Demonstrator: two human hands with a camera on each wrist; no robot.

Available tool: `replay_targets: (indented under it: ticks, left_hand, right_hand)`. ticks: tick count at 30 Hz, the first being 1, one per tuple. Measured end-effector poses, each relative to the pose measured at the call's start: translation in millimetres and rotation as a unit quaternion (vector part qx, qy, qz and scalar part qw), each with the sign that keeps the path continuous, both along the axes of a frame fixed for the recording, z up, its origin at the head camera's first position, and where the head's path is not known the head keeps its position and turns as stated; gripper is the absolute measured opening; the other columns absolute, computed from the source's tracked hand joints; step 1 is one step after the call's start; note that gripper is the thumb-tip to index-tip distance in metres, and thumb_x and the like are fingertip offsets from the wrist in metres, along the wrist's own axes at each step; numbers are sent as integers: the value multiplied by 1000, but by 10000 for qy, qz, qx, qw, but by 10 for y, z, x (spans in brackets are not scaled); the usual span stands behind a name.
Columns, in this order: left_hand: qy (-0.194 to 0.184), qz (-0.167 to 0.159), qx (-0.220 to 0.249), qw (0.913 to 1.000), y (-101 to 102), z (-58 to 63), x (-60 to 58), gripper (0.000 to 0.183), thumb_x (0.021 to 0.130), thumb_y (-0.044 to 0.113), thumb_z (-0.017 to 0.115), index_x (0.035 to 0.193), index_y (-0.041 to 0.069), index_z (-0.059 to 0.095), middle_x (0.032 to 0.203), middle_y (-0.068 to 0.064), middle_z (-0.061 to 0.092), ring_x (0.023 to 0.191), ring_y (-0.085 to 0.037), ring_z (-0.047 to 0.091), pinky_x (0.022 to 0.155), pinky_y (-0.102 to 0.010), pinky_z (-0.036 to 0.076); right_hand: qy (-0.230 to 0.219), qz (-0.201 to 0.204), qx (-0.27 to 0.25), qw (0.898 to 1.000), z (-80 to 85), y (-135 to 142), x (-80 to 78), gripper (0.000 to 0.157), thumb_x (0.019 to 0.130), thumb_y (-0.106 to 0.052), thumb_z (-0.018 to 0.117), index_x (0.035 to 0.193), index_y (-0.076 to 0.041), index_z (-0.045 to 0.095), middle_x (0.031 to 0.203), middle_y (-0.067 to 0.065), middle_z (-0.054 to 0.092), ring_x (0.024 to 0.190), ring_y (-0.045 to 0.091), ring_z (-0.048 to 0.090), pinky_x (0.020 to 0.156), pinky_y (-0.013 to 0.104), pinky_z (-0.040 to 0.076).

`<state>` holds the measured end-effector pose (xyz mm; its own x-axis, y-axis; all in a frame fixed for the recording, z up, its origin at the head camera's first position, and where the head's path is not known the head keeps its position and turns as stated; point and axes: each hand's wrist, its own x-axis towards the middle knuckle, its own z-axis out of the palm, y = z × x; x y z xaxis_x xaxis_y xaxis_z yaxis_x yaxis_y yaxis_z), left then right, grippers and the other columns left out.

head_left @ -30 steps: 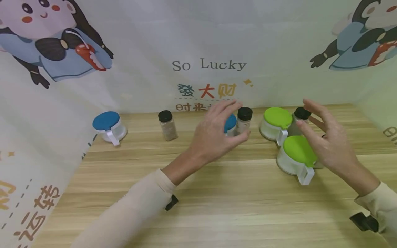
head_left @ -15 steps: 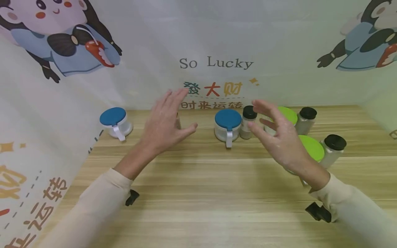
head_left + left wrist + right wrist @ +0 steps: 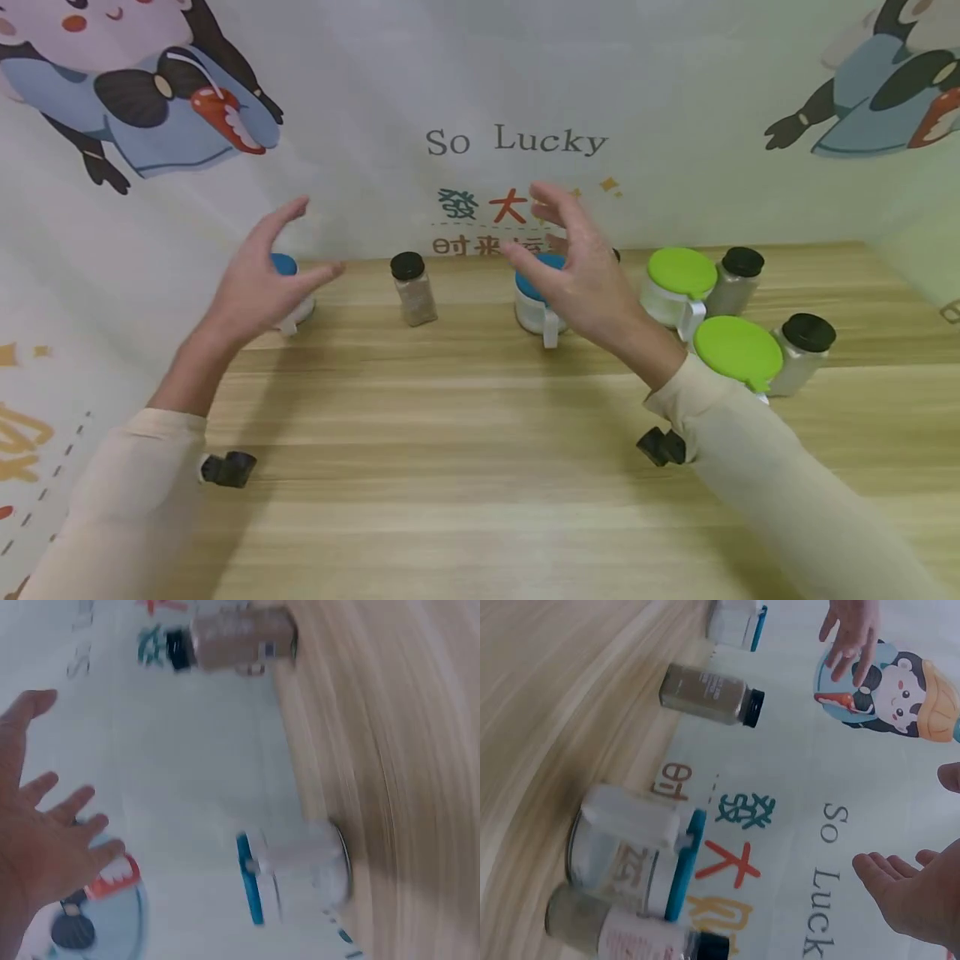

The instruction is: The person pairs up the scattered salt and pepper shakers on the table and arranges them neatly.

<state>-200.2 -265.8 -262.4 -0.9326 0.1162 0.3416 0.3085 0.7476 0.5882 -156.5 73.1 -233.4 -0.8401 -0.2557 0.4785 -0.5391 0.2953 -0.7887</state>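
Observation:
My left hand (image 3: 255, 287), fingers spread and holding nothing, hovers in front of the left blue-lidded seasoning jar (image 3: 304, 874), which it partly hides in the head view. My right hand (image 3: 585, 283) is also raised and bare, thumb apart from fingers, partly covering the middle blue-lidded seasoning jar (image 3: 532, 315). Between these jars stands a black-capped spice bottle (image 3: 415, 296) with brownish contents. Another spice bottle (image 3: 634, 930) sits beside the middle jar; in the head view my right hand hides nearly all of it.
On the right stand two green-lidded seasoning jars (image 3: 682, 271), the nearer one partly behind my right sleeve (image 3: 750, 450). Two black-capped bottles (image 3: 802, 354) stand beside them. A printed cloth (image 3: 360, 125) hangs behind and at the sides of the wooden table (image 3: 450, 500).
Both hands have swept leftward above the table, the left from the middle jar to the left one, the right from the green-lidded jars to the middle one. The jars and bottles stay put.

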Motion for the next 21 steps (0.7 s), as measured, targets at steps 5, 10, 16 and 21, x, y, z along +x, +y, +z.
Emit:
replay_targets:
  ticks: [5, 10, 16, 21]
  left_hand:
    - [-342, -72, 1441, 9889, -483, 43, -73, 64, 87, 27, 61, 142, 30, 28, 144, 3, 28, 132, -13, 17, 105, -45, 10]
    - [-976, -464, 2665, 9577, -843, -136, -101, 59, 90, 18, 56, 142, 27, 29, 148, 8, 14, 134, -8, 0, 105, -43, -4]
    - [-1501, -473, 3468, 9246, -1072, -440, -169, 67, 89, 10, 58, 143, 30, 24, 149, 8, -2, 133, -11, -14, 104, -40, -9]
    - [-1969, 95, 3059, 9314, -1124, -631, -294, 78, 86, 19, 63, 143, 39, 14, 149, 3, -15, 133, -22, -15, 103, -48, -4]
  right_hand:
    - [-440, 353, -277, 9980, -90, -199, -187, 60, 87, -24, 61, 138, -10, 32, 135, 2, 38, 121, 12, 37, 93, 23, 35]
    - [-835, 424, -178, 9954, -366, -416, -504, 55, 90, -32, 56, 137, -15, 34, 133, -4, 40, 119, 9, 39, 93, 23, 35]
    - [-1315, 449, 102, 9903, -663, -756, -743, 53, 92, -27, 52, 140, -14, 32, 138, -1, 36, 124, 13, 35, 95, 25, 33]
    - [-945, 431, 738, 9919, -869, -1064, -875, 57, 90, -14, 54, 142, -14, 29, 144, 2, 28, 129, 15, 26, 101, 28, 24]
